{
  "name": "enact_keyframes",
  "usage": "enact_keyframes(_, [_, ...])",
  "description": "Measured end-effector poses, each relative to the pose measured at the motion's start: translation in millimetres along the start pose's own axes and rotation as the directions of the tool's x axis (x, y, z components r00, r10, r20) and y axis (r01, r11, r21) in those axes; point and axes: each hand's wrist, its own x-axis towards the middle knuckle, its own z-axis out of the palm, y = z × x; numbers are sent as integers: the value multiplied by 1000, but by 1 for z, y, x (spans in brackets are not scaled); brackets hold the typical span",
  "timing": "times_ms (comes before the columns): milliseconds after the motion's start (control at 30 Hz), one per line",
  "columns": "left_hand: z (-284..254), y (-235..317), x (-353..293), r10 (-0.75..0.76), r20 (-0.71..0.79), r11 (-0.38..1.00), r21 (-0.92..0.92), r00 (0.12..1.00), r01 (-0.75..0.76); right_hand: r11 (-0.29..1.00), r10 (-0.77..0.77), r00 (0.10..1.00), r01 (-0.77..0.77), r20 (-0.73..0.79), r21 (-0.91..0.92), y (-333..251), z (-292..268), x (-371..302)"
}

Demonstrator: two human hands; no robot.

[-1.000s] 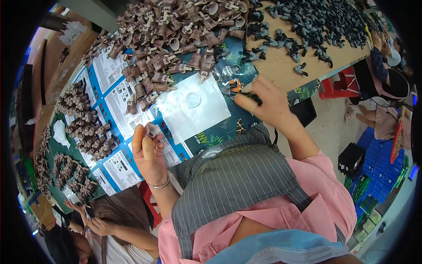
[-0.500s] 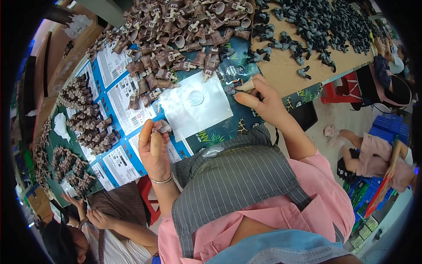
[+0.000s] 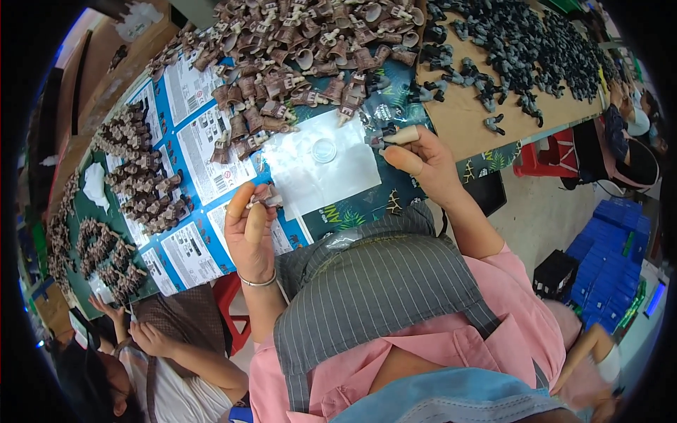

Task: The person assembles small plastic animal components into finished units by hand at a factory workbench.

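Left hand [image 3: 251,229]: fingers clamped on brown toy [image 3: 266,197]. Right hand [image 3: 427,166]: fingers pinching grey toy [image 3: 377,139]. Blue sheet [image 3: 161,116] carries printed labels [image 3: 204,144].

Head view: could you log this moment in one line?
left hand: holding brown piece | right hand: holding grey piece | white sheet: clear disc on top

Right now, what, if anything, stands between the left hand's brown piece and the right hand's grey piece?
Nothing visible blocks the way from the brown piece to the grey piece; only a white sheet and clear disc lie between.
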Motion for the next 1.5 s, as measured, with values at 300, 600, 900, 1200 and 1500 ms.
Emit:
enact_keyframes(300, [-4, -5, 3, 52, 102, 997, -69, 993, -45, 418, -481, 812, 544, 330, -728, -22, 28, 21])
enact_keyframes(600, [2, -2, 2, -3, 4, 1000, -29, 1000, 3, 126, -481, 736, 596, 477, -793, -28, 49, 34])
enact_keyframes(900, [7, -5, 1, 35, 35, 990, 137, 999, -40, 225, -433, 789, 563, 436, -795, -37, 46, 33])
enact_keyframes(1200, [37, -2, 7, -65, 42, 993, 100, 997, 60, 765, -210, 961, 278, 182, -581, -33, 38, 29])
enact_keyframes(1500, [55, -1, 12, -132, 128, 986, -81, 983, 143, 990, -111, 973, 126, 203, -64, -14, 25, 22])
